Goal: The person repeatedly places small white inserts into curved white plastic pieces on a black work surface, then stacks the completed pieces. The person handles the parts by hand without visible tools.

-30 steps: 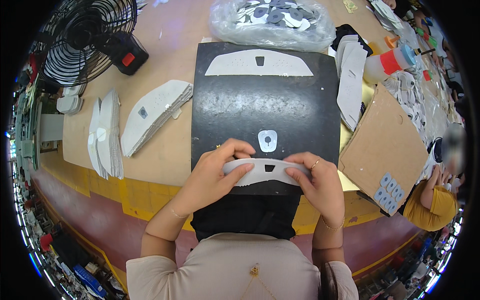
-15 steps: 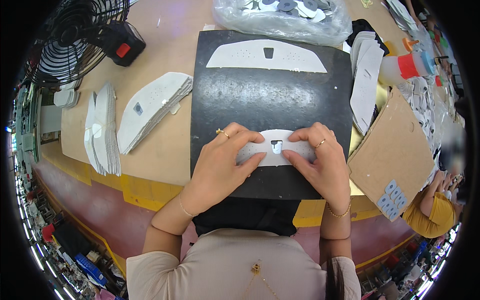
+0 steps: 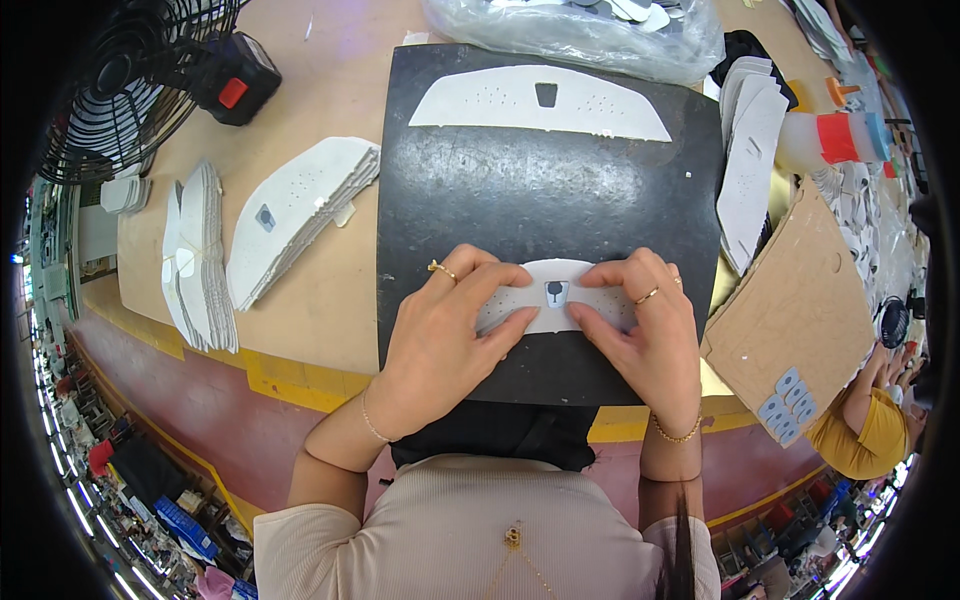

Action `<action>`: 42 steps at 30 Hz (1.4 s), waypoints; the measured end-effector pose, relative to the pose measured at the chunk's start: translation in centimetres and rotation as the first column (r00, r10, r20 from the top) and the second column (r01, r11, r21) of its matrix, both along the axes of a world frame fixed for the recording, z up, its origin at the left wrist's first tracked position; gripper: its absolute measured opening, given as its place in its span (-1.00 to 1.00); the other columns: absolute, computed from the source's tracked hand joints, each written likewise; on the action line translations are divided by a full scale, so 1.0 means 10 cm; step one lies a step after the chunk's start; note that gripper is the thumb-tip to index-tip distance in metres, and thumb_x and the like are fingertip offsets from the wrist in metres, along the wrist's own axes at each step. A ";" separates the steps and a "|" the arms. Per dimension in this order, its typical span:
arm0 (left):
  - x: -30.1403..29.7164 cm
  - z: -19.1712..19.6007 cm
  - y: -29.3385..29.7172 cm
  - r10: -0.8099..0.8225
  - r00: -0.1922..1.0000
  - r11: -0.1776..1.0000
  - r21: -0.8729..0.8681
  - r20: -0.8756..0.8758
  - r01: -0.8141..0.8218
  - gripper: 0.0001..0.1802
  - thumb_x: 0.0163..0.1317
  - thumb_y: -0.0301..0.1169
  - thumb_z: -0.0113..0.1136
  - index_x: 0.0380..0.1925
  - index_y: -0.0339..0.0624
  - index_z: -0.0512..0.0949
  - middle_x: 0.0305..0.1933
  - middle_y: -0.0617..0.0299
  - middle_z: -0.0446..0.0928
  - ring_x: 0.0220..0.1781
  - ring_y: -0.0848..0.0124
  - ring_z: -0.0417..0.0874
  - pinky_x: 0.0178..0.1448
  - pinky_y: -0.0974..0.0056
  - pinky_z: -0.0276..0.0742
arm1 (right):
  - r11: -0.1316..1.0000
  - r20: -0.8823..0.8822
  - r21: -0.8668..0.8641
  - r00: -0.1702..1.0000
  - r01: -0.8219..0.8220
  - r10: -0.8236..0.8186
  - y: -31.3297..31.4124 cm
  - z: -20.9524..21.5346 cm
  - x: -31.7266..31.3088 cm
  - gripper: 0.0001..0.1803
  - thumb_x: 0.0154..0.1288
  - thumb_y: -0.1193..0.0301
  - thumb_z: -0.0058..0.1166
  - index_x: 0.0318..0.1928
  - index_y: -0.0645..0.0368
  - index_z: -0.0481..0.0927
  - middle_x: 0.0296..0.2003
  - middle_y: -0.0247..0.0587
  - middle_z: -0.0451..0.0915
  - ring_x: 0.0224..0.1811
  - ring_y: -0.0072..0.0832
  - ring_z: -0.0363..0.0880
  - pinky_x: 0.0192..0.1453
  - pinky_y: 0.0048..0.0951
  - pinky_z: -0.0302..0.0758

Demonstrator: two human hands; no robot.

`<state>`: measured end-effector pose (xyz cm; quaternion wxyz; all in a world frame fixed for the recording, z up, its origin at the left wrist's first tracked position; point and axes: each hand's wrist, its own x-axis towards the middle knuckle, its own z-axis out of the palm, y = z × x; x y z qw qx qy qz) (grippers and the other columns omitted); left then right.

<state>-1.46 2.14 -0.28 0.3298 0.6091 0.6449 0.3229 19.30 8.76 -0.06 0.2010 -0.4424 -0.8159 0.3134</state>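
Observation:
A white curved, perforated piece (image 3: 556, 322) is held between my two hands over the near part of a black mat. My left hand (image 3: 440, 325) pinches it left of its small window, thumb below and fingers above. On the other side my right hand (image 3: 645, 330) grips it the same way. A small grey-and-white patch (image 3: 557, 292) with a dark keyhole-like shape shows in the window. Both ends of the piece are hidden by my hands. Farther up the black mat (image 3: 540, 200) lies a similar white piece (image 3: 490, 100) with an open cut-out.
Stacks of white pieces (image 3: 290, 210) and a bundled stack (image 3: 205, 260) lie at left, below a black fan (image 3: 115, 75). A clear plastic bag (image 3: 570, 40) sits behind the mat. At right are a brown board (image 3: 790, 310) with small grey patches (image 3: 788, 405), more white pieces (image 3: 748, 150) and a bottle (image 3: 830, 138).
The patch now fills the window with its dark shape centred; earlier it sat lower, with a dark gap above. Both hands keep their grip. The whole view has shifted slightly.

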 end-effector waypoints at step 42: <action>0.02 -0.04 0.02 -0.019 0.999 0.999 0.048 -0.041 0.021 -0.74 0.23 -0.44 0.43 -0.09 -0.21 0.65 -0.15 0.15 0.53 -0.28 0.12 0.69 -0.20 0.14 0.63 | 0.999 0.070 0.034 0.997 -0.015 0.013 0.01 0.01 -0.02 -0.73 0.14 0.41 0.44 -0.14 0.10 0.68 -0.30 -0.25 0.51 -0.24 -0.26 0.51 -0.07 -0.28 0.33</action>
